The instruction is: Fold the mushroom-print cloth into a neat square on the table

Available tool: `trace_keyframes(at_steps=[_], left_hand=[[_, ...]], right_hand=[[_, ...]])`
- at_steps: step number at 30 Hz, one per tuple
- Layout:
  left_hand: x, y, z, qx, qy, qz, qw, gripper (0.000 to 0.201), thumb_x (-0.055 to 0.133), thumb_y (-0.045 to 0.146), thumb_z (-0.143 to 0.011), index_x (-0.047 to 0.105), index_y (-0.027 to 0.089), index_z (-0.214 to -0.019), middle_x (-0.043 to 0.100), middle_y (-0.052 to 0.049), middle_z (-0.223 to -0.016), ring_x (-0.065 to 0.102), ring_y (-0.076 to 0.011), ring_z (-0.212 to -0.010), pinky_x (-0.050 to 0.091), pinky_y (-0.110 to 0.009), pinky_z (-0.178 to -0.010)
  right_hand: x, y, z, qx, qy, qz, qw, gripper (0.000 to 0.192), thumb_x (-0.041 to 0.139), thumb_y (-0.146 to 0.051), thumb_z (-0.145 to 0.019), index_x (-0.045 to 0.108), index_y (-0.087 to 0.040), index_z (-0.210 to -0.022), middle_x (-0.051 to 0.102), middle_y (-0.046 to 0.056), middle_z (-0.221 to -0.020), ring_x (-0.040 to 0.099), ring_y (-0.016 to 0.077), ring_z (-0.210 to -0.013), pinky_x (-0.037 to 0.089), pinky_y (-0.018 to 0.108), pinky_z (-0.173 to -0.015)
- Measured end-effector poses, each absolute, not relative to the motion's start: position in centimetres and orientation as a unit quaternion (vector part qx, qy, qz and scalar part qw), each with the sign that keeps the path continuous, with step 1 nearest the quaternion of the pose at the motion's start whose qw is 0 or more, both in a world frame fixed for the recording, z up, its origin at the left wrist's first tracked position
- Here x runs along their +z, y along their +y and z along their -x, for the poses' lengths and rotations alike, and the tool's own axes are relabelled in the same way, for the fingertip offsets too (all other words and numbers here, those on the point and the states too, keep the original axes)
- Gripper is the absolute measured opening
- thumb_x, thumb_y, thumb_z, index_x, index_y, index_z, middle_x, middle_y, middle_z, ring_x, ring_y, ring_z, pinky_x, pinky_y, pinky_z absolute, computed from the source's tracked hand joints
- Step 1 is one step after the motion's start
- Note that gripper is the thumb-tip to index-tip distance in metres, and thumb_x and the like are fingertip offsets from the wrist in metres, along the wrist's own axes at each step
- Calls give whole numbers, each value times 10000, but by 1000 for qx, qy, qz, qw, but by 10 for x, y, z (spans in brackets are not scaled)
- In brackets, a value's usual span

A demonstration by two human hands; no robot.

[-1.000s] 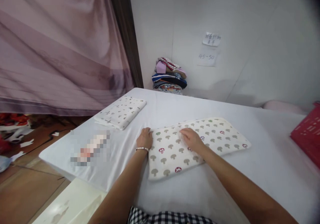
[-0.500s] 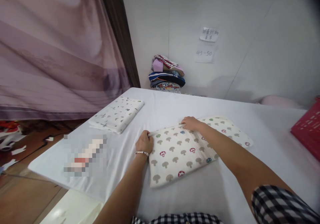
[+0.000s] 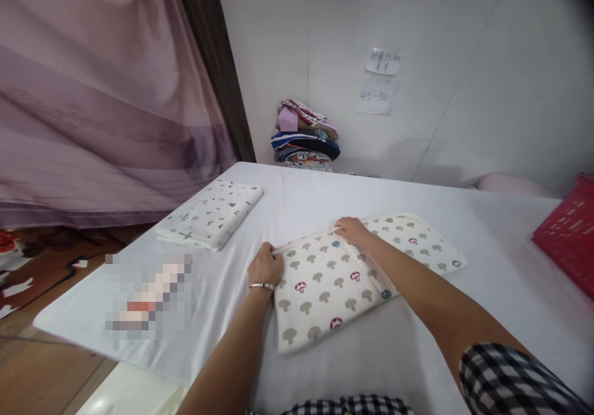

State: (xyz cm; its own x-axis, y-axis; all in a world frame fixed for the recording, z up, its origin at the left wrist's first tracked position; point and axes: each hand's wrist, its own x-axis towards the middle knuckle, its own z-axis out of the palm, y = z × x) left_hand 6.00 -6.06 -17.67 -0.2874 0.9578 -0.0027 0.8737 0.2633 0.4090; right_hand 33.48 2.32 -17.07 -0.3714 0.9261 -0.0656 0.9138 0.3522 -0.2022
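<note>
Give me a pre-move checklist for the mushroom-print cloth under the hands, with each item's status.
1. Left hand grips the near-left corner of the folded cream mushroom-print cloth: ok.
2. Right hand holds the cloth's far edge: ok.
3. Cloth lies flat on the white-covered table, edges roughly aligned: ok.
4. Layers underneath are even: cannot tell, hidden.
5. Folded white cloth with small cross-and-tree print lies apart, to the left: ok.
6. Red plastic basket at the right edge stands apart from the cloth: ok.
</note>
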Motion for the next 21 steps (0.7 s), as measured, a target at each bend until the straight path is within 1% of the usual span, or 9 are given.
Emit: trace_keyframes(at_steps=[2, 4, 7, 9, 11, 15, 18, 21], left_hand=[[-178, -61, -60, 168, 781, -590, 119, 147, 402, 249, -794, 505, 235, -897, 640, -64, -877, 609, -252, -836, 436, -338, -674], [-180, -62, -61, 175, 771, -603, 105, 204, 400, 230, -793, 525, 224, -955, 633, -77, -932, 596, -253, -897, 455, -348, -705], [-182, -63, -61, 196, 750, -628, 68, 378, 391, 174, -787, 518, 194, -1143, 585, -105, -1123, 530, -251, -1063, 469, -360, -805], [-183, -63, -60, 205, 727, -654, 43, 494, 388, 129, -777, 474, 186, -1261, 525, -102, -1250, 467, -239, -1158, 446, -358, -902], [-185, -62, -59, 198, 705, -680, 39, 551, 387, 86, -762, 478, 209, -1291, 501, -70, -1307, 429, -223, -1208, 407, -351, -976], [-187, -54, -54, 157, 691, -702, 78, 506, 382, 82, -770, 580, 268, -1197, 565, -10, -1261, 459, -205, -1197, 377, -368, -1016], [-181, -48, -52, 133, 699, -696, 99, 478, 380, 112, -793, 577, 254, -1205, 566, -17, -1269, 465, -199, -1203, 366, -369, -1028], [-170, -47, -62, 99, 700, -704, 72, 498, 401, 126, -789, 530, 214, -1262, 488, -58, -1354, 412, -223, -1263, 344, -400, -1043]], right_hand=[[-176, 20, -338, 87, -815, 570, 59, 247, 436, -283, -896, 611, -200, -1050, 608, 55, -1083, 500, 188, -1048, 297, 302, -918], [-181, 15, -339, 60, -798, 592, 95, 269, 450, -343, -895, 614, -202, -1054, 599, 67, -1098, 485, 206, -1070, 268, 339, -959], [-186, -1, -334, 30, -771, 619, 149, 339, 459, -381, -886, 577, -190, -1141, 541, 101, -1224, 425, 239, -1173, 203, 409, -1024], [-189, -19, -326, 49, -782, 598, 170, 404, 449, -384, -887, 511, -189, -1235, 458, 111, -1336, 359, 239, -1253, 198, 418, -1040], [-192, -37, -317, 87, -814, 550, 164, 457, 419, -415, -895, 450, -206, -1301, 381, 101, -1411, 298, 228, -1308, 203, 417, -1051], [-191, -61, -309, 117, -845, 511, 104, 520, 325, -490, -919, 367, -234, -1370, 258, 74, -1488, 168, 229, -1376, 123, 463, -1088], [-187, -63, -310, 123, -841, 519, 91, 553, 303, -507, -922, 325, -228, -1398, 233, 70, -1498, 143, 231, -1385, 115, 475, -1095], [-184, -61, -309, 130, -837, 524, 90, 572, 280, -514, -927, 301, -218, -1415, 206, 71, -1506, 127, 232, -1390, 100, 476, -1103]])
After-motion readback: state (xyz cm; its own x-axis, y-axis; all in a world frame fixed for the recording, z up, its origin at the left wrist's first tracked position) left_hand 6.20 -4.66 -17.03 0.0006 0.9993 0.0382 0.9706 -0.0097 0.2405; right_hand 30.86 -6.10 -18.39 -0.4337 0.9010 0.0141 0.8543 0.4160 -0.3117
